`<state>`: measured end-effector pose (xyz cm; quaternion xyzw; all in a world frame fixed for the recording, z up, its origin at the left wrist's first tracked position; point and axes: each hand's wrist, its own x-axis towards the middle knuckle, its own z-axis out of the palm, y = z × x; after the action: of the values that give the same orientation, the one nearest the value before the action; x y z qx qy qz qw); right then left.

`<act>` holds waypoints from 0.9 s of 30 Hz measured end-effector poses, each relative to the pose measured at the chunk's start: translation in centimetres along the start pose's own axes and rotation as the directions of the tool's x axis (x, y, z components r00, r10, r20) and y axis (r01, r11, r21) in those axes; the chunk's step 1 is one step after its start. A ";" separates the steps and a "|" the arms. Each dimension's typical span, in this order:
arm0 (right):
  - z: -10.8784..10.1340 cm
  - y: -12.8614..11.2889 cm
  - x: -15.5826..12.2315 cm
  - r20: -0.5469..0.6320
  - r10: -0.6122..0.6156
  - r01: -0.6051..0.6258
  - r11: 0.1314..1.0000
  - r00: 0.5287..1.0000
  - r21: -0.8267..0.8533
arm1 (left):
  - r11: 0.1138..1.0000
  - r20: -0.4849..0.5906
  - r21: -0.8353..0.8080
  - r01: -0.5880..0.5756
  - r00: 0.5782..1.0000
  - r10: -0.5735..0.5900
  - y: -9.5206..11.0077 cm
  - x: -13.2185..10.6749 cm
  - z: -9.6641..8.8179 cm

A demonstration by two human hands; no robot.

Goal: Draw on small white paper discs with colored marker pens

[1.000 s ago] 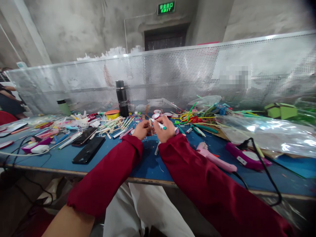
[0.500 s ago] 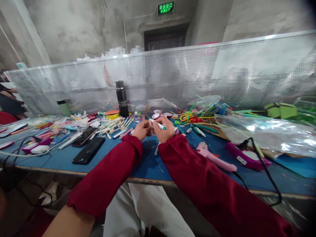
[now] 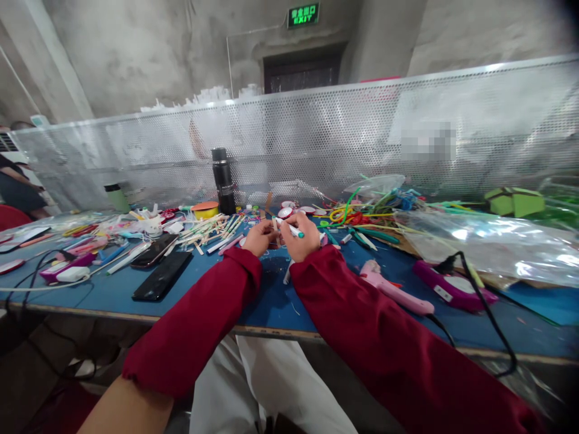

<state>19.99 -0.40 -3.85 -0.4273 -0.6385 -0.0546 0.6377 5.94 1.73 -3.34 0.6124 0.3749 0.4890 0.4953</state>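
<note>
My right hand [image 3: 304, 239] is closed around a white marker [image 3: 295, 231] whose end is teal, its other end pointing left towards my left hand. In my left hand [image 3: 257, 239], pinched between the fingers, is a small pale wooden stick [image 3: 274, 223]. The two hands nearly meet over the blue tabletop [image 3: 271, 289], and the marker's tip is close to the stick; whether they touch is too small to tell. Just behind the hands lie round red-and-white discs [image 3: 286, 213]. A white stick-like piece [image 3: 287, 274] lies partly under my right wrist.
Two phones [image 3: 163, 276] lie left, near a pile of pale sticks [image 3: 212, 232]. A black bottle [image 3: 223, 181] stands behind. To the right are a pink glue gun [image 3: 398, 290], a purple power strip [image 3: 452, 288] with a black cord and clear plastic bags [image 3: 497, 244]. A perforated metal screen [image 3: 316, 144] closes the back.
Both hands keep almost the same pose, with the marker and the stick still held. At the far left, another person has shifted slightly.
</note>
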 end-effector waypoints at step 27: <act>0.0 0.0 0.0 0.034 -0.013 0.012 1.000 0.999 0.019 | 1.000 0.019 -0.008 -0.006 1.000 0.006 -0.1 0.0 0.1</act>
<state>19.99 -0.37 -3.86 -0.4180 -0.6526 -0.0452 0.6303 6.02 1.70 -3.48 0.6163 0.3666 0.4859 0.4997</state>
